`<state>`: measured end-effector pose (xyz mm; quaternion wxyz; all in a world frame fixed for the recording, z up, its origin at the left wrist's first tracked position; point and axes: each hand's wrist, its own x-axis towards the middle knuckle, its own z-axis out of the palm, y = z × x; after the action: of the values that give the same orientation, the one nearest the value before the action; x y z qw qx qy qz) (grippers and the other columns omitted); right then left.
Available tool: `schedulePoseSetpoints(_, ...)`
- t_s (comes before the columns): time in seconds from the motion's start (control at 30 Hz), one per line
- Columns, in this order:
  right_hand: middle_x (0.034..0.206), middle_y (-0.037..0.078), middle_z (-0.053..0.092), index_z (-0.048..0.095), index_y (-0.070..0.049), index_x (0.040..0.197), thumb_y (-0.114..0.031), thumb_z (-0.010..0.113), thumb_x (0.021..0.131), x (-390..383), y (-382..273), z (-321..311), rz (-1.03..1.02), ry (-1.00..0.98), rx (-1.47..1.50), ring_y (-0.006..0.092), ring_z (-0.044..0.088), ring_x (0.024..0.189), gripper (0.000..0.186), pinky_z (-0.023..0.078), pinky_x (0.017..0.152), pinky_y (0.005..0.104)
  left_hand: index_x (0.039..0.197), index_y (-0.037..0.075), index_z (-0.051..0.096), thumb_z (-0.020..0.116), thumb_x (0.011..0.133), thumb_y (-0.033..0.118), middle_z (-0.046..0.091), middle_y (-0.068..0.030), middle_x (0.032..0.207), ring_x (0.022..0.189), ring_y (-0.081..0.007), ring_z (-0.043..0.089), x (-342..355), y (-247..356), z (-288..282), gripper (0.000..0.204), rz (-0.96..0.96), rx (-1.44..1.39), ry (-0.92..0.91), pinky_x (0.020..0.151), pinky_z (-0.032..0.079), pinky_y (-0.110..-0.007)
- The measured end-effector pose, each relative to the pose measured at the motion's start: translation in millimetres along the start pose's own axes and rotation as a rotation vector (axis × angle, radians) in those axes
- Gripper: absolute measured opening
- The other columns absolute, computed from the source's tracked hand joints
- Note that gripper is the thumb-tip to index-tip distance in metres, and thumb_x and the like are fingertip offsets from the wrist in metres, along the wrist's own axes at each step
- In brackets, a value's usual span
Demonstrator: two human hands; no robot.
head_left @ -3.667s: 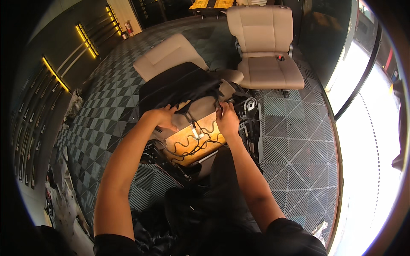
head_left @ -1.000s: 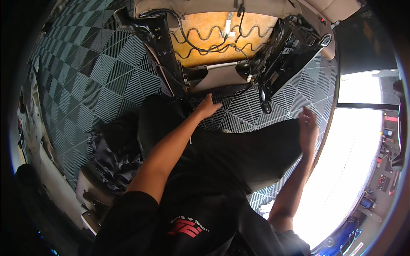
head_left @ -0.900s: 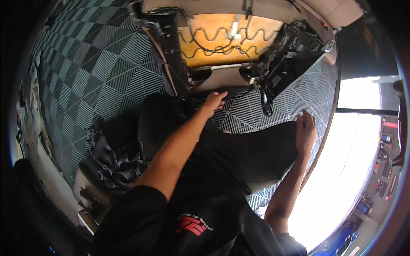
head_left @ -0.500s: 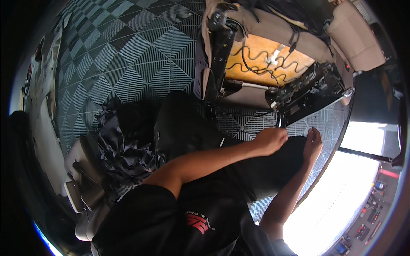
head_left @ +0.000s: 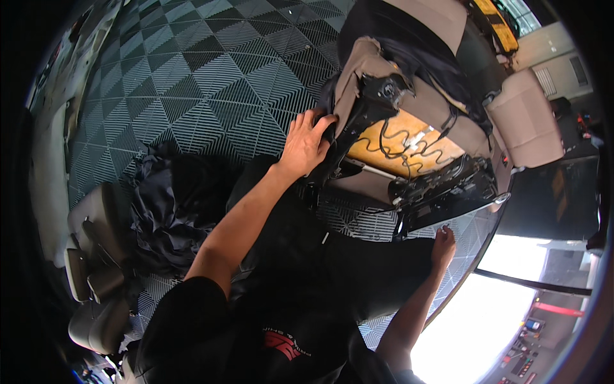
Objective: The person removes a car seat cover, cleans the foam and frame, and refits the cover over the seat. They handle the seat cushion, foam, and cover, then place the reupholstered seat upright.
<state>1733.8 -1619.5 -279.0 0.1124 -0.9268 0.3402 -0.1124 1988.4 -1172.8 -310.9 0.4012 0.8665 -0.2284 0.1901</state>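
At your far left, a grey-brown padded seat part (head_left: 96,217) stands on the floor, partly lost in the dark rim of the view. Just to its right lies a crumpled heap of shiny black cloth (head_left: 169,214), and beyond it stretches the grey checkered floor (head_left: 220,83).

Next comes your left hand (head_left: 305,146), reaching forward over the floor with its back up and its fingers slightly apart. The thumb side meets the dark edge of the car seat (head_left: 371,57) — whether you are gripping that edge or only touching it, you cannot tell from here.

The car seat is right in front of your legs, turned so its underside shows toward you. A black metal rail (head_left: 352,125) runs along its left side; between that and the black metal rail (head_left: 444,192) on the right is a yellow pad (head_left: 384,160), crossed by wavy dark wires with a white tag (head_left: 419,138) among them.

Your right hand (head_left: 443,248) is past your black trousers (head_left: 377,272), near the right rail but apart from it. Its fingers are curled — you cannot tell whether they hold anything. Farther right and beyond, another beige seat (head_left: 527,118) stands beside the first.
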Motion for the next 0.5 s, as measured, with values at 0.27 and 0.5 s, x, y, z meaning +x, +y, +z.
schedulePoseSetpoints(0.27,0.11,0.02,0.074,0.074,-0.005,0.12,-0.032,0.066,0.101,10,-10,8,-0.072,-0.024,-0.058,0.0379,0.072,0.101,0.035,0.055,0.087,0.0482,0.094,0.008,0.081,0.066,0.095,0.017,0.078,-0.0155,0.095,0.089,-0.0347,0.075,7,-137,-43,0.017,-0.104,0.115,0.208,0.077,0.059,-0.046)
schedulePoseSetpoints(0.5,0.11,0.017,0.075,0.074,-0.005,0.121,-0.031,0.066,0.102,16,-12,10,-0.136,-0.078,-0.114,0.0348,0.073,0.101,0.033,0.056,0.087,0.0452,0.075,0.015,0.049,0.056,0.11,0.035,0.038,0.0044,0.059,0.048,-0.0111,0.037,-80,-337,-159,0.041,-1.34,-1.372,0.594,0.051,0.042,-0.03)
